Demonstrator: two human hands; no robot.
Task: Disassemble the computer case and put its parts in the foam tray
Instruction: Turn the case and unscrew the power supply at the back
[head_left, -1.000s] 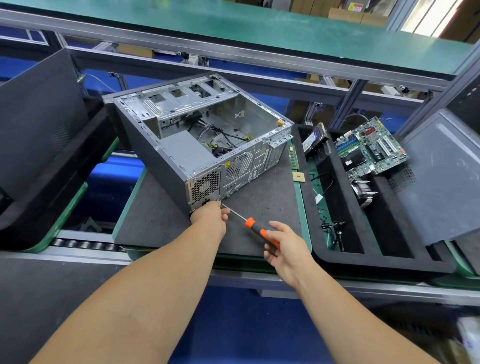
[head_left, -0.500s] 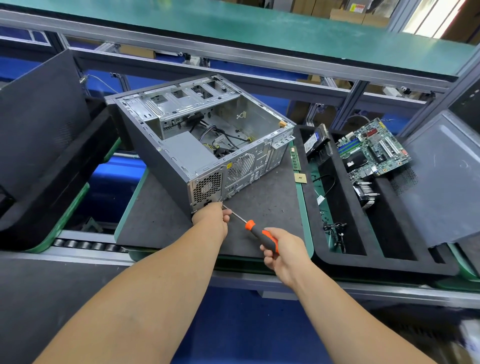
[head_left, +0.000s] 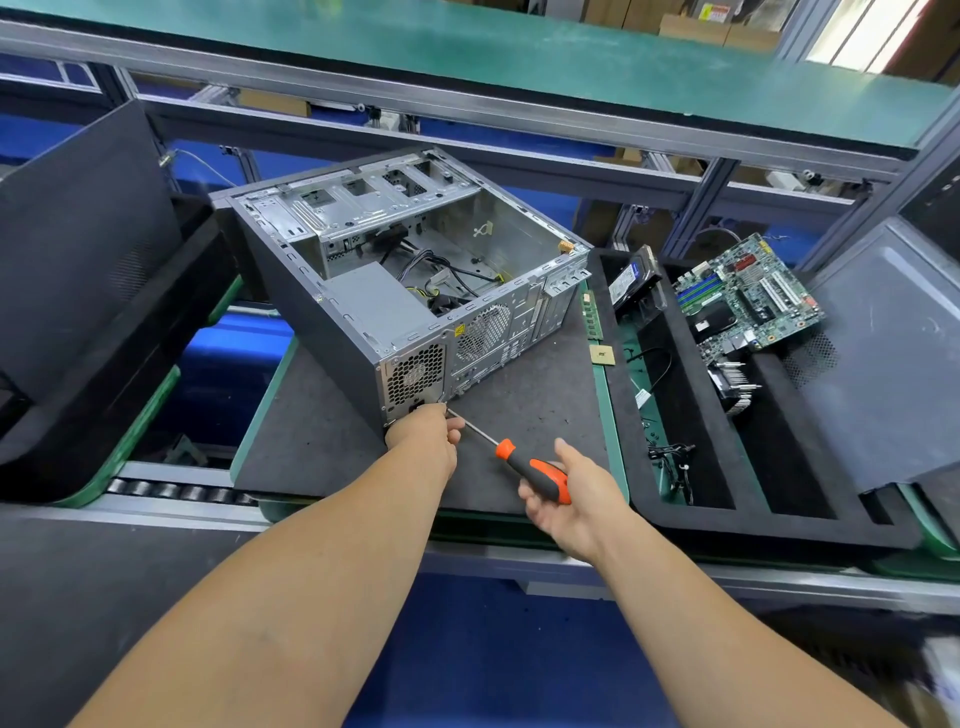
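The open grey computer case (head_left: 363, 317) lies on its side on a dark foam mat (head_left: 524, 395), cables and a power supply inside. My left hand (head_left: 428, 434) is at the case's near bottom corner, fingers curled against the metal by the fan grille. My right hand (head_left: 566, 493) holds the orange-and-black screwdriver (head_left: 530, 467) by its handle, fingers loosened, the tip pointing at that corner. To the right stands the black foam tray (head_left: 748, 467), holding a motherboard (head_left: 748, 291), a hard drive (head_left: 631, 283), a heatsink (head_left: 735, 384) and cables.
A memory stick (head_left: 590, 314) and a CPU chip (head_left: 602, 356) lie at the mat's right edge. A grey side panel (head_left: 893, 353) leans at far right. Another black foam tray (head_left: 93, 322) sits left. A roller conveyor (head_left: 171, 488) and aluminium frame run around.
My right hand has loosened and re-gripped the screwdriver handle, opening from a closed grip. The left hand stays at the case corner.
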